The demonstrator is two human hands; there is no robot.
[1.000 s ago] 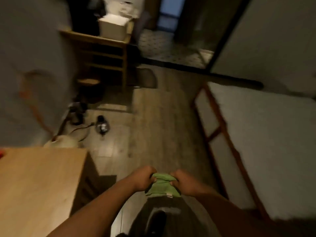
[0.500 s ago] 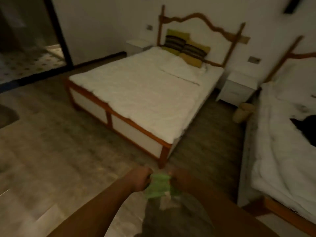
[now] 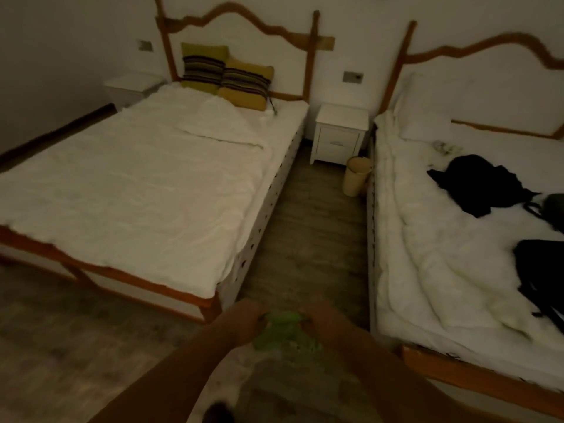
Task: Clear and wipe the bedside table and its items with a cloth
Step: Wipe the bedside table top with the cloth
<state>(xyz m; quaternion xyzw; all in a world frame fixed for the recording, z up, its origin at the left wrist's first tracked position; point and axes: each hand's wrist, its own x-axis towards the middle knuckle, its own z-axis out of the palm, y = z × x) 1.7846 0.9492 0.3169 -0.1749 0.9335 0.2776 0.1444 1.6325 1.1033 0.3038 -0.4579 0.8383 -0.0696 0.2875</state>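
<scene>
I hold a green cloth (image 3: 282,332) low in front of me, with my left hand (image 3: 245,320) gripping its left side and my right hand (image 3: 320,319) gripping its right side. Both hands are blurred. Far ahead, a white bedside table (image 3: 340,134) with drawers stands against the wall between the two beds; its top looks bare from here. A second white bedside table (image 3: 131,87) stands left of the left bed's head.
A left bed (image 3: 137,184) with white bedding and striped cushions (image 3: 225,74) and a right bed (image 3: 457,239) with black bags (image 3: 482,183) flank a narrow floor aisle (image 3: 308,239). A pale waste bin (image 3: 355,175) stands in the aisle by the table.
My view has swung right from the wooden desk and doorway to the two beds and the table between them. Both hands still hold the cloth at the same spot in view.
</scene>
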